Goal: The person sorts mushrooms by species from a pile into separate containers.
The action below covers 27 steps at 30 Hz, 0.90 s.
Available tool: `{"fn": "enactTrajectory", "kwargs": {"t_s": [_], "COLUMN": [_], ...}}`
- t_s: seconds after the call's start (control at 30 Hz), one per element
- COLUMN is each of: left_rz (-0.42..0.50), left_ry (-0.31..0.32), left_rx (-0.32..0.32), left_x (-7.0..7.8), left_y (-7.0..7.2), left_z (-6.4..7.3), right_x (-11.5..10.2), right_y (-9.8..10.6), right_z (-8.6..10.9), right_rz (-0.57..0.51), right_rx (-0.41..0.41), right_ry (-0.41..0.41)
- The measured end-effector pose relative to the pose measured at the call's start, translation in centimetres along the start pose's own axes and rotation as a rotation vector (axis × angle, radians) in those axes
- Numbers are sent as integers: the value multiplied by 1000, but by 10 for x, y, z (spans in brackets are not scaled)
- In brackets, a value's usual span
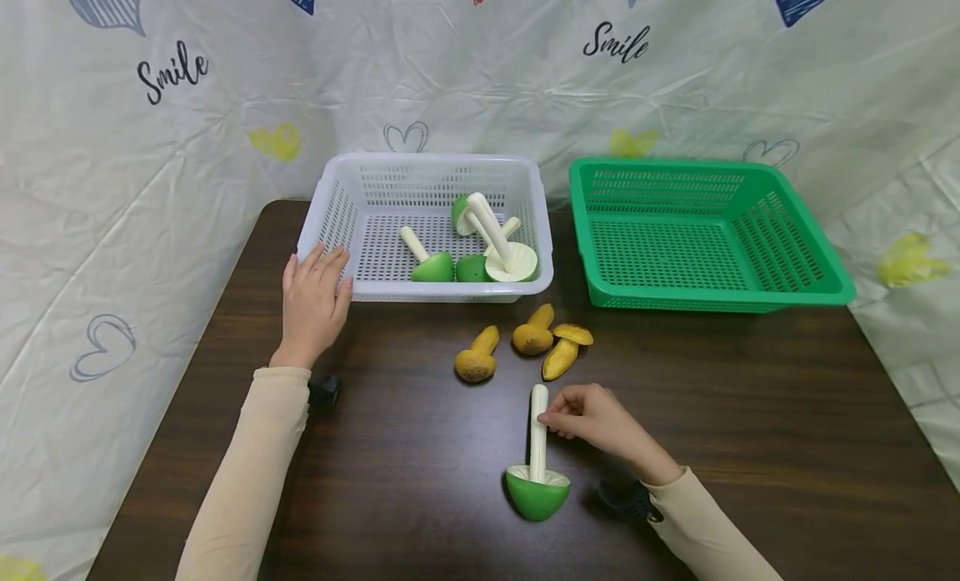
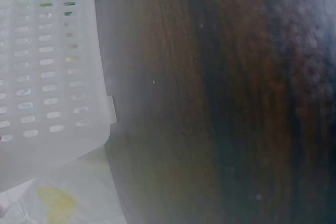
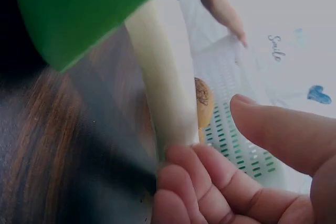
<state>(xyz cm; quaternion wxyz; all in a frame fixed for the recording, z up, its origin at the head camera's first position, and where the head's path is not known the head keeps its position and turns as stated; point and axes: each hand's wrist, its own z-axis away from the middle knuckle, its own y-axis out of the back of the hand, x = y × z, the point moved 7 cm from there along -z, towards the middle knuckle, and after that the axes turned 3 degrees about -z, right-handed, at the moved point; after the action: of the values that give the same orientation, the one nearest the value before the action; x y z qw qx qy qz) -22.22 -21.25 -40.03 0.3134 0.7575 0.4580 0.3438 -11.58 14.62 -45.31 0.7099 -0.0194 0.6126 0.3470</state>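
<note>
Green-capped mushroom (image 1: 537,452) on table (image 1: 420,448), long axis 12 to 6, cap at 6. Right hand (image 1: 592,418) nearer, at stem's 3 o'clock: fingers half-curled, thumb apart, nothing clasped. Left hand (image 1: 315,302) off at 10 o'clock, fingers loose on rim of white basket (image 1: 427,297).

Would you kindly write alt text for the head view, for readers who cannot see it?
A person's right hand touches the stem of a green-capped mushroom on a dark table, while the left hand rests on a white basket of similar mushrooms. Three yellow mushrooms lie nearby; a green basket stands at right.
</note>
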Motion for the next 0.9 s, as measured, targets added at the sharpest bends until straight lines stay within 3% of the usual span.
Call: {"fn": "enactTrajectory", "kwargs": {"t_s": [0.23,0.7,0.9], "left_rz": [7,5,10], "left_ry": [-11,-5,-4], "left_rx": [7,5,4], "left_x": [0,-1,-2], "left_y": [-2,-1,-1], "left_z": [0,0,0], "right_x": [2,4,4], "right_y": [1,-11,-16], "right_z": [-3,-11,-13], "right_rz": [141,213,134], "right_rx": [29,12,-10], "right_ry": [-54,-21,-48]}}
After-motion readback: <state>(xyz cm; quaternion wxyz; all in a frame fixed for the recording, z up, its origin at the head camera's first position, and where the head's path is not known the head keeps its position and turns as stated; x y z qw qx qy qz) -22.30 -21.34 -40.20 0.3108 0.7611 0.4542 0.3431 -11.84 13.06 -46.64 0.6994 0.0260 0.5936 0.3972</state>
